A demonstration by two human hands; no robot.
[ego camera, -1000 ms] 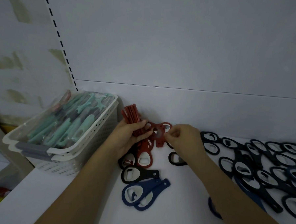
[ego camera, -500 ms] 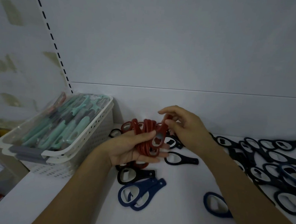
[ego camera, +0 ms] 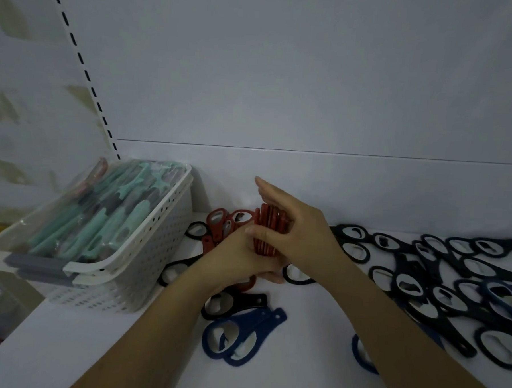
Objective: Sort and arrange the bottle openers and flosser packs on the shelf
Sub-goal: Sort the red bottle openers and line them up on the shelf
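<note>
My left hand [ego camera: 239, 258] grips a stack of red bottle openers [ego camera: 269, 233], held on edge above the white shelf [ego camera: 92, 348]. My right hand [ego camera: 300, 234] lies against the stack's right side with straight fingers, thumb across the front. More red openers [ego camera: 217, 221] lie just behind. Two blue openers [ego camera: 238, 332] and a black one [ego camera: 237, 304] lie in front of my left wrist. A heap of black and dark blue openers [ego camera: 440, 277] covers the shelf on the right. Flosser packs [ego camera: 99, 218] with teal handles fill a white basket [ego camera: 144, 262] at the left.
The basket stands at the shelf's left end beside a slotted upright [ego camera: 86, 75]. The white back panel [ego camera: 313, 93] rises right behind the openers. A lone dark blue opener [ego camera: 359, 356] lies half hidden under my right forearm.
The red stack turned upright on its edge and shifted right. My right hand let go of the single red opener it pinched and now lies flat against the stack.
</note>
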